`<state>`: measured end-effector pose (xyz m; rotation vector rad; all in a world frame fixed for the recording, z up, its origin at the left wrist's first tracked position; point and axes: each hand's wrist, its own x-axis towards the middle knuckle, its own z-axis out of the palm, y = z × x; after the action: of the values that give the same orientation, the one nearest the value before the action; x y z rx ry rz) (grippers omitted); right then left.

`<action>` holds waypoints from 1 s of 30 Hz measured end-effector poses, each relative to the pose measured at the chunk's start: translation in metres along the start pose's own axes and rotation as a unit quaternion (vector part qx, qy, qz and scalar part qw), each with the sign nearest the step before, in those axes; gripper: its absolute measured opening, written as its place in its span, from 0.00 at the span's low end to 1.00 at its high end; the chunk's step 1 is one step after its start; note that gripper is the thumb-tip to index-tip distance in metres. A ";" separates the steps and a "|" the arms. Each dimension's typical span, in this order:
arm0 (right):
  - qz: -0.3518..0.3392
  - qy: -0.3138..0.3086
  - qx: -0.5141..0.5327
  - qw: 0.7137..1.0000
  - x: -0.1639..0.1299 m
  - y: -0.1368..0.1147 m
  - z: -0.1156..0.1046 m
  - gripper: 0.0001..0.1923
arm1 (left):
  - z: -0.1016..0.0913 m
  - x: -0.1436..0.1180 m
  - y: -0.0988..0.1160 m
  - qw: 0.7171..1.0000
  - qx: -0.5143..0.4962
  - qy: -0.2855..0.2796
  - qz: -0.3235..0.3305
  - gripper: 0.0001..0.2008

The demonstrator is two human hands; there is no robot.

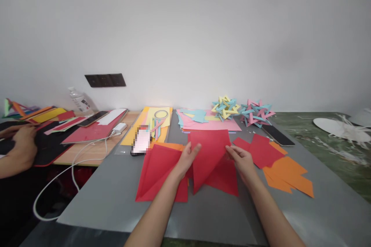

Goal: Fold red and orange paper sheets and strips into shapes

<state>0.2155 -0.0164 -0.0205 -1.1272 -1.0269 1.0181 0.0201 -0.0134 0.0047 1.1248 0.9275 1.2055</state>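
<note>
We hold a red sheet off the tabletop, in front of the pink stack. Left hand fingers pinch its left edge; right hand fingers pinch its right edge. Orange pieces lie right of the sheet.

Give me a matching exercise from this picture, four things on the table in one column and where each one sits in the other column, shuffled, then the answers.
Column one:
1. folded red sheet
2. orange paper pieces
3. plastic bottle
4. black phone

Column two:
A. flat on the grey mat, right of the right hand
B. by the wall at the far left
C. held between the left hand and the right hand
D. just below the pink and blue paper star

Pairs: 1-C, 2-A, 3-B, 4-D
</note>
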 end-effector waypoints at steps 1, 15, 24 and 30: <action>0.008 -0.003 0.007 1.000 0.000 0.000 0.000 0.12 | 0.001 0.000 -0.001 1.000 0.004 0.007 0.000 0.25; 0.071 -0.012 0.080 0.994 0.003 0.006 0.001 0.12 | 0.003 0.007 -0.009 1.000 0.008 0.027 0.005 0.29; 0.055 0.057 0.097 0.992 0.003 0.008 0.001 0.12 | -0.003 0.003 -0.007 0.997 0.071 -0.007 -0.040 0.32; 0.038 0.006 0.107 0.993 0.004 0.005 -0.002 0.15 | -0.005 0.000 -0.002 0.993 0.122 0.002 0.001 0.20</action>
<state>0.2179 -0.0119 -0.0252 -0.9993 -0.8486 1.1523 0.0157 -0.0122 0.0017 1.3165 1.0982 1.1173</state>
